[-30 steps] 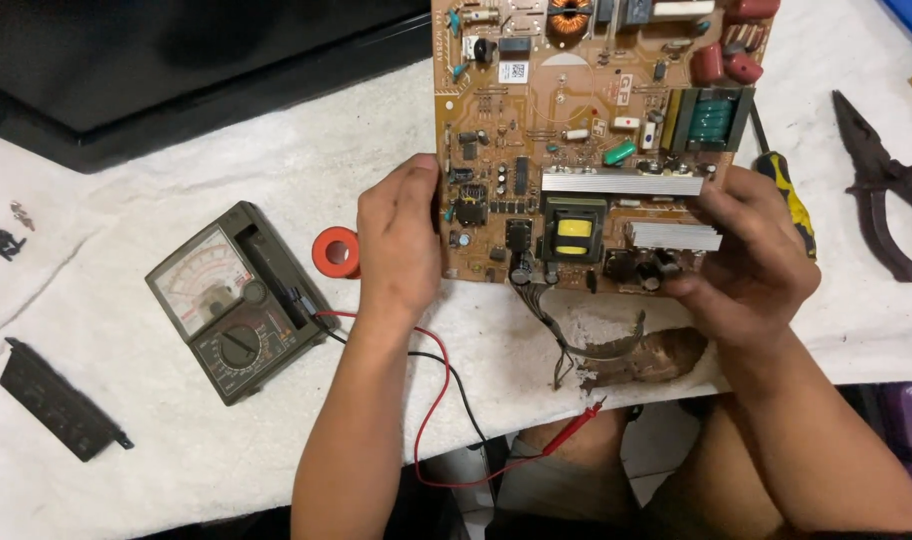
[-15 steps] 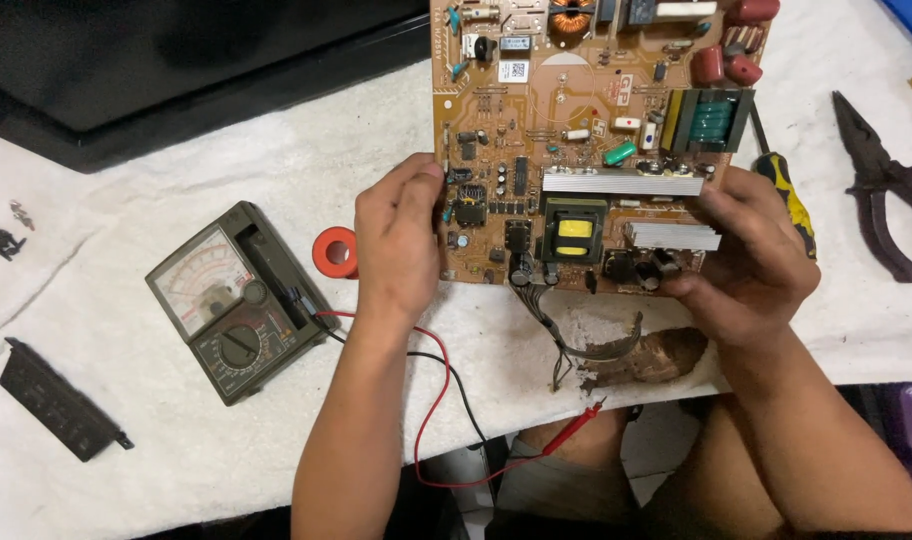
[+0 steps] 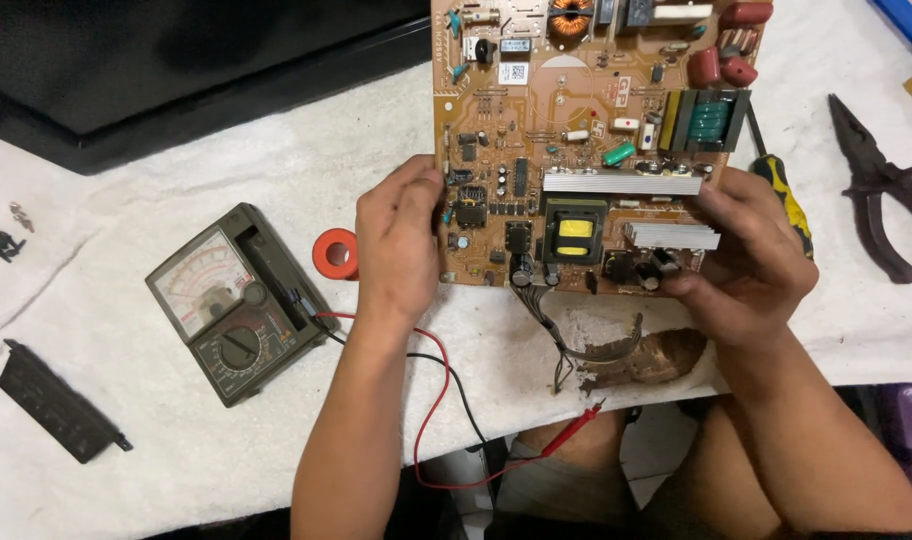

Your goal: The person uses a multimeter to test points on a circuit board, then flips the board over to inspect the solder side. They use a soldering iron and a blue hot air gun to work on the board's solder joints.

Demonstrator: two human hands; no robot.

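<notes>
1. On a white-cloth bench (image 3: pixel 226 470), a person's left hand (image 3: pixel 401 245) and right hand (image 3: pixel 746 255) grip a tan circuit board (image 3: pixel 536 150) by its opposite side edges.
2. The board lies between the hands, its long axis running away from the person; both hands are equally near, at its near end.
3. Left fingers (image 3: pixel 426 185) curl closed over the left edge; right fingers (image 3: pixel 711 205) close on the right edge beside a finned heatsink (image 3: pixel 621 182).
4. An analogue multimeter (image 3: pixel 231 300) and an orange tape roll (image 3: pixel 334 253) sit just left; pliers (image 3: pixel 876 195) lie well right.
</notes>
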